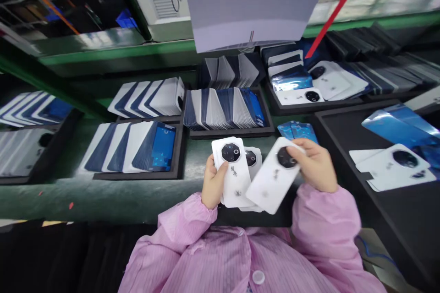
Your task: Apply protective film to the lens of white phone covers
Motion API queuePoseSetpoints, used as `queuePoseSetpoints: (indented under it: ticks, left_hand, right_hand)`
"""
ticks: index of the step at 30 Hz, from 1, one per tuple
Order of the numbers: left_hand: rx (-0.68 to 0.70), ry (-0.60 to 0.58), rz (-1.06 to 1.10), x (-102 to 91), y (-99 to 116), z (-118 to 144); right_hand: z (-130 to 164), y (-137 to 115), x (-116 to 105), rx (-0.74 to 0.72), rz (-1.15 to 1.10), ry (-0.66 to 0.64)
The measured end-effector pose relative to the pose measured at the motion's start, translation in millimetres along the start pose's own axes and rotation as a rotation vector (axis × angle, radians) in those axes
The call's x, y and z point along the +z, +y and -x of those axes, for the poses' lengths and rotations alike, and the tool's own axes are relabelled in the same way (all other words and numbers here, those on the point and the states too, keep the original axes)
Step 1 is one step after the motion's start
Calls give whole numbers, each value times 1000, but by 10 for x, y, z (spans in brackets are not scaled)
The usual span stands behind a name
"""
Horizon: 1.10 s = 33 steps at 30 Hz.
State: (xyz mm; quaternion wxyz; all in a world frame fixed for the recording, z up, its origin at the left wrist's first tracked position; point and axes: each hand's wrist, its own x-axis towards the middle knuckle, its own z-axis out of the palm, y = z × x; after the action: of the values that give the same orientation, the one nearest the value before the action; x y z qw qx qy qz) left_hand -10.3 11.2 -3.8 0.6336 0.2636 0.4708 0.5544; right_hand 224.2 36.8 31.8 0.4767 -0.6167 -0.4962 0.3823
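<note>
My left hand [213, 182] grips a small stack of white phone back panels [237, 178], with the thumb on the front face below the round black camera area. My right hand [314, 165] pinches another white phone back panel [273, 181] at its top right corner, by the camera circle. This panel is tilted, and its lower left corner overlaps the stack. Partly hidden between the two is a further white panel [252, 158]; what supports it I cannot tell. Blue film-like phone panels [298, 132] lie on the green bench just beyond my right hand.
Black trays with rows of white and dark blue panels [223, 110] stand along the green bench [137, 197]. At right, a black tray [388, 213] holds loose white panels [395, 165] and blue ones [402, 123]. A grey board [257, 4] hangs ahead, beside a red strip [338, 9].
</note>
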Motion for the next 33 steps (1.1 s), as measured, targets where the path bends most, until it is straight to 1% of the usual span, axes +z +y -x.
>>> queuePoseSetpoints:
  ticks: [1, 2, 4, 5, 6, 7, 8, 9, 11, 12, 13, 14, 15, 17, 19, 21, 25, 28, 30, 31, 33]
  left_hand:
    - [19, 25, 25, -7, 19, -15]
    - [37, 44, 48, -13, 38, -28]
    - [60, 60, 85, -25, 68, -49]
    - [67, 58, 97, -29, 79, -55]
    - [69, 50, 101, -32, 86, -58]
    - [71, 39, 96, -34, 90, -57]
    - [73, 27, 81, -35, 90, -52]
    - [74, 15, 59, -35, 88, -44]
    - [63, -16, 2, -32, 76, -19]
    - [50, -39, -27, -30, 67, -4]
    - [37, -65, -54, -26, 57, 12]
    - [29, -92, -80, -21, 46, 28]
    - [27, -117, -106, -16, 35, 44]
    - [42, -154, -166, -6, 14, 72]
    - [62, -177, -223, 0, -2, 93]
    - [68, -195, -264, 3, -16, 107]
    - [80, -236, -317, 7, -35, 126]
    - [65, -249, -345, 18, -44, 138]
    - [51, -229, -359, 30, -45, 145]
    - [55, -211, -364, 36, -43, 146]
    - [78, -175, -357, 46, -35, 143]
  right_hand:
    - [-41, 17, -62, 45, -16, -11]
    - [-83, 41, -92, 76, 6, -54]
    - [-155, 105, -45, 83, 138, -213]
    - [-182, 145, 22, 54, 219, -290]
    - [-202, 188, 107, 1, 296, -334]
    - [-217, 231, 198, -72, 365, -340]
    - [-227, 270, 287, -158, 426, -307]
    - [-233, 297, 364, -252, 478, -240]
    - [-225, 299, 472, -421, 538, -68]
    - [-210, 266, 502, -481, 529, 11]
    - [-187, 213, 521, -523, 495, 64]
    - [-155, 144, 534, -552, 439, 83]
    - [-117, 67, 548, -569, 374, 64]
    - [-32, -74, 586, -568, 279, -45]
    - [43, -152, 637, -532, 263, -123]
    - [89, -153, 681, -473, 280, -139]
    - [99, -44, 690, -338, 260, -159]
    - [96, 5, 666, -289, 229, -203]
    - [116, 6, 666, -351, 247, -160]
    - [133, 0, 672, -421, 271, -115]
    - [178, -15, 695, -633, 319, -56]
